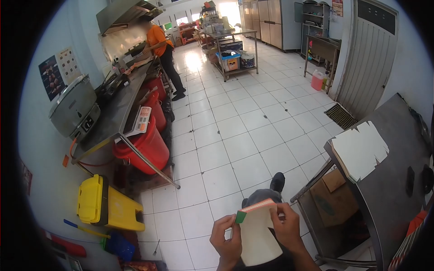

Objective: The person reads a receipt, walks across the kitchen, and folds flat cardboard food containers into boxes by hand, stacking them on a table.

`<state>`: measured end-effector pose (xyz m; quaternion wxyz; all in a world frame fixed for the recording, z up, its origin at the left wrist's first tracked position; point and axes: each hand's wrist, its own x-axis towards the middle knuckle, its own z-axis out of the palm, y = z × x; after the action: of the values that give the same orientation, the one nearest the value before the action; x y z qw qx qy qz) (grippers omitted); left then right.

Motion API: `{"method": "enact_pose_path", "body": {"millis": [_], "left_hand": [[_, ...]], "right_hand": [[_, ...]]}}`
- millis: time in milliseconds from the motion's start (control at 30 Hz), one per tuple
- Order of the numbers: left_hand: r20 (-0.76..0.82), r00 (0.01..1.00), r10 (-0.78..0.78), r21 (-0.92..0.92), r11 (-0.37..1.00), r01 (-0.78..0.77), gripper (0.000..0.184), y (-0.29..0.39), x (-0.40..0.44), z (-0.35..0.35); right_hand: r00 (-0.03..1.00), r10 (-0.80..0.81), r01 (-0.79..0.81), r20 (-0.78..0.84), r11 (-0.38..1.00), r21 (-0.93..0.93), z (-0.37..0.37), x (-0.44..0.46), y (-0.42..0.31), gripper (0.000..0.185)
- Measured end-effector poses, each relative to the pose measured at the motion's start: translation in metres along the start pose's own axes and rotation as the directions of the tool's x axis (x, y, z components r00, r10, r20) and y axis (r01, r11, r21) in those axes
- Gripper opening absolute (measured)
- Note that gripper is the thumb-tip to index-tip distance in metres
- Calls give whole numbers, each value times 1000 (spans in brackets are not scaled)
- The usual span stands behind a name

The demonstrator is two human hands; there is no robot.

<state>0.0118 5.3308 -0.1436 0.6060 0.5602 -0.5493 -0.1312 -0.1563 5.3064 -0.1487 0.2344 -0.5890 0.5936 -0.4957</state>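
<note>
A paper food carton [260,239], pale inside with an orange-red edge and a green flap, is held over my lap. My left hand [227,238] pinches it at the green flap on its left corner. On the opposite side, the fingers of my right hand [285,224] are closed on the carton's upper right edge. Its far side is hidden from me. To the right, a stack of flat white card blanks [360,149] with notched edges lies on a dark metal table [393,180].
Red bins [149,149] stand under the steel counter [117,99] on the left, near a yellow pedal bin [110,203]. A person in an orange top [157,38] works at the far counter. A steel rack [233,34] stands mid-room. Cardboard boxes [332,198] sit under my right-hand table.
</note>
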Motion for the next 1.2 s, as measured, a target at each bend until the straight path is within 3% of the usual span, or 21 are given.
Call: {"method": "enact_pose_path", "body": {"millis": [133, 167, 267, 300, 500, 600, 767, 867, 967, 1200], "left_hand": [[-56, 996, 75, 68, 995, -71, 24, -4, -2, 5], [-67, 994, 88, 79, 993, -82, 24, -2, -5, 7], [58, 990, 128, 101, 986, -134, 24, 1, -14, 14], [69, 988, 141, 85, 986, -147, 25, -3, -16, 15], [107, 983, 150, 95, 982, -161, 19, -3, -12, 10], [141, 982, 122, 103, 985, -137, 20, 6, -10, 10], [67, 997, 32, 51, 998, -36, 11, 10, -9, 14], [40, 999, 21, 87, 996, -25, 7, 17, -6, 13], [25, 1000, -9, 44, 999, 8, 12, 18, -10, 14], [37, 998, -43, -14, 999, 43, 16, 14, -10, 14]], "right_hand": [[999, 17, -18, -33, 1000, -21, -16, -5, -30, 26], [968, 160, -199, 193, 959, 201, -21, -8, -42, 23], [871, 256, -472, 419, 674, 569, -6, -16, -42, 14], [911, 232, -407, 342, 647, 645, 1, -16, -33, 9], [890, 258, -453, 377, 596, 662, 5, -13, -23, 18], [836, 369, -547, 405, 531, 647, 6, -6, -22, 20], [977, 190, -208, 94, 776, 595, 29, -23, -11, 10], [959, 257, -271, 123, 686, 675, 33, -30, -21, 11], [888, 337, -452, 314, 509, 732, 35, -33, -21, 11], [855, 280, -518, 437, 420, 745, 36, -29, -8, 15]]}}
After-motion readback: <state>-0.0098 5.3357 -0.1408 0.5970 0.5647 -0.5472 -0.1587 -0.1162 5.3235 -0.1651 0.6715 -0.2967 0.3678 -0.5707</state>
